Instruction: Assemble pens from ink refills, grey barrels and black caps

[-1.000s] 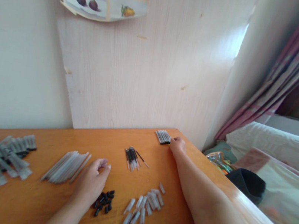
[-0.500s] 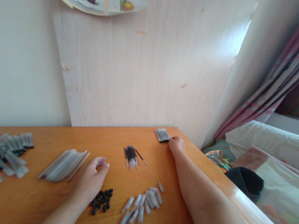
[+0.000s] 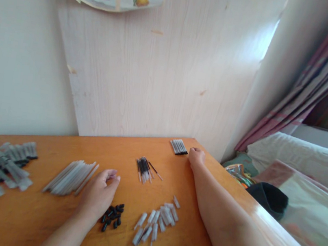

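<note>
grey, cloudy sticks (image 3: 12, 168) with black ends lie in a loose pile on the orange counter (image 3: 129, 148), toward its left end. next come long pale straws (image 3: 70, 177), slanted side by side. the left hand (image 3: 100, 190) is just beside them, loosely curled, thumb apart from the fingers, near small black caps (image 3: 111, 215) toward the near edge. thin black rods (image 3: 145, 168) with pale tips bunch toward the far edge; short cloudy tubes (image 3: 157, 222) lie scattered nearer the near edge. by the far right corner, black-ended sticks (image 3: 178, 146) form a row; just beside it, the right hand (image 3: 196, 157) is curled in, its grip hard to tell.
</note>
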The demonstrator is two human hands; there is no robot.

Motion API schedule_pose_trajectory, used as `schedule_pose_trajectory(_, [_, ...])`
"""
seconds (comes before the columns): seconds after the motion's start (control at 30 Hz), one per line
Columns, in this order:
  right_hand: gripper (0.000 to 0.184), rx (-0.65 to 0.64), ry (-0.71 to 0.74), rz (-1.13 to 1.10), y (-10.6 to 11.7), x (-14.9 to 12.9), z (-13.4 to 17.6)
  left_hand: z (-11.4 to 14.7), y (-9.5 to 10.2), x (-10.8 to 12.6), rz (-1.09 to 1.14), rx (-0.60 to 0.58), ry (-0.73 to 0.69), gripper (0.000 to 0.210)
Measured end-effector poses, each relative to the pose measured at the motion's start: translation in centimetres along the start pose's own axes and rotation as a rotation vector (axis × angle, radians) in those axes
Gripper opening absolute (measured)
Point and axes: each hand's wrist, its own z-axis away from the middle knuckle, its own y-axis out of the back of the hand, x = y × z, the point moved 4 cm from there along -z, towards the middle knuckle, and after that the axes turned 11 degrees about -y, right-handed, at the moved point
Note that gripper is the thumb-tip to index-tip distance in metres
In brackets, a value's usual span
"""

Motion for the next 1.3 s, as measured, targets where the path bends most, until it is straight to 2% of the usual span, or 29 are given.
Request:
schedule_pose_trajectory(0.6, [0.041, 0.048, -0.016, -0.143, 1.1, 0.8, 1.1, 0.0, 0.0, 0.7, -0.031, -0.006, 0.003, 0.038])
schedule_pose_trajectory(0.83, [0.039, 0.024, -0.025, -0.209, 1.5, 1.1, 2.6, -0.1, 0.2, 1.3, -0.064, 0.016, -0.015, 0.033])
schedule_pose_trajectory(1.03, [0.037, 0.025, -0.026, -0.266, 2.0, 1.5, 4.2, -0.1, 0.1, 1.4, -0.05, -0.013, -0.011, 0.031])
schedule_pose_trajectory(1.3, [0.033, -0.006, -0.024, -0.353, 2.6, 2.0, 7.1, -0.1, -0.1, 1.7, -0.089, -0.014, -0.013, 0.028])
